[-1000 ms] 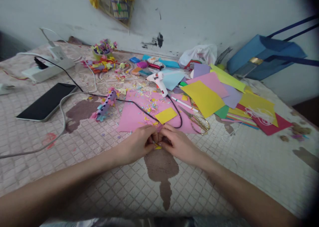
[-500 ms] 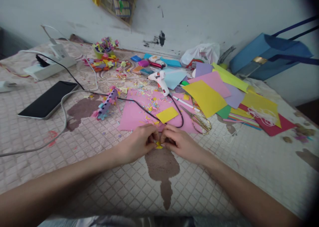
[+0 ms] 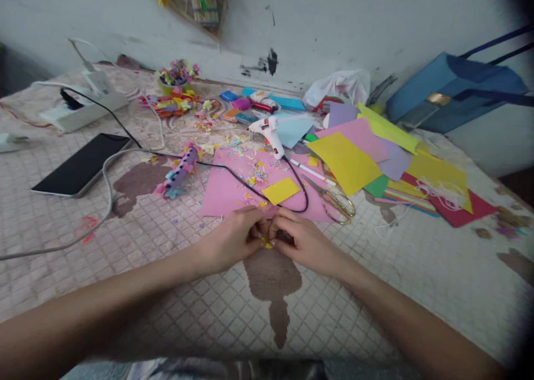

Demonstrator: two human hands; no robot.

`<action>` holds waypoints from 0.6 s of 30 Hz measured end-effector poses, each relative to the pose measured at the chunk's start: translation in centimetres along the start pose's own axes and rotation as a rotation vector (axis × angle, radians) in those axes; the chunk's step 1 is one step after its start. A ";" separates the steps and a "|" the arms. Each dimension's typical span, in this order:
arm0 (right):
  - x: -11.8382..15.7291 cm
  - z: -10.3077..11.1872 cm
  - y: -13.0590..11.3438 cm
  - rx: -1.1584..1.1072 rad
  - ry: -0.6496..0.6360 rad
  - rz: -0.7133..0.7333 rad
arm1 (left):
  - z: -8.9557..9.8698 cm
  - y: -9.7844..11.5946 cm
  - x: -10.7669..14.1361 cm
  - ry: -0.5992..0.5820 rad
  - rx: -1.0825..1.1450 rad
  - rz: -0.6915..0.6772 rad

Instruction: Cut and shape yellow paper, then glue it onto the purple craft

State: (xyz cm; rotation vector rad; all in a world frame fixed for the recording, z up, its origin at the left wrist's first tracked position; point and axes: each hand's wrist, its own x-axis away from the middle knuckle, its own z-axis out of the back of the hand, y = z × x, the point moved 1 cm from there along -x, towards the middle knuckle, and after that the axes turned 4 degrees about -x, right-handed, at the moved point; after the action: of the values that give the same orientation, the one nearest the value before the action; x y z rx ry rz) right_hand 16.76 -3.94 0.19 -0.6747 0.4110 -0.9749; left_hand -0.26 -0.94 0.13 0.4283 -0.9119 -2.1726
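Observation:
My left hand (image 3: 238,234) and my right hand (image 3: 301,235) meet just in front of the pink sheet (image 3: 217,199). Between their pinched fingertips is a small yellow paper piece (image 3: 266,244), mostly hidden, so its exact shape cannot be made out. Just beyond my knuckles a yellow paper rectangle (image 3: 281,191) lies on the pink sheet among small paper scraps. A black cord passes close to my fingers, from a white hot glue gun (image 3: 269,135). Gold-handled scissors (image 3: 334,199) rest to the right of my right hand.
Coloured paper sheets (image 3: 348,163) pile up at the right, beside a blue bag (image 3: 450,90). To the left lie a black-screened tablet (image 3: 83,166), a power strip (image 3: 83,113) and a purple paper roll with flowers (image 3: 180,171). A pot of paper flowers (image 3: 177,77) stands at the back.
Both hands stay pinched together in nearly the same place. The yellow paper piece has turned slightly between the fingertips, and less of it shows. The view has shifted a little.

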 end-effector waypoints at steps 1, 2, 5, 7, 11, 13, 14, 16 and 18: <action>0.0 0.0 0.0 0.003 0.002 -0.001 | 0.0 0.0 0.0 0.000 -0.003 0.005; 0.0 -0.1 0.0 0.007 0.005 -0.002 | 0.0 0.0 0.0 -0.002 -0.006 0.011; 0.1 -0.2 -0.1 0.020 0.011 -0.006 | 0.0 0.1 0.0 -0.007 -0.009 0.016; 0.1 -0.3 -0.1 0.029 0.013 -0.013 | 0.0 0.1 0.0 -0.003 -0.012 0.012; 0.1 -0.6 -0.1 0.056 0.022 -0.036 | 0.0 0.1 0.0 -0.001 -0.019 0.011; 0.1 -0.6 0.0 0.069 0.026 -0.042 | 0.1 0.1 0.0 -0.010 -0.012 0.015; 0.1 -0.7 0.0 0.074 0.026 -0.044 | 0.1 0.1 0.0 -0.015 -0.005 0.013; -0.1 -0.7 0.0 0.082 0.029 -0.048 | 0.2 0.1 0.0 -0.017 0.009 0.001; -0.2 -0.6 0.0 0.086 0.035 -0.052 | 0.1 0.1 -0.1 -0.009 0.009 -0.012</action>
State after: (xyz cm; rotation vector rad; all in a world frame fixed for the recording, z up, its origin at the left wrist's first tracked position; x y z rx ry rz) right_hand 16.29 -3.97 -0.27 -0.5942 0.3816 -1.0493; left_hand -0.22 -0.91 0.31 0.4298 -0.9266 -2.1840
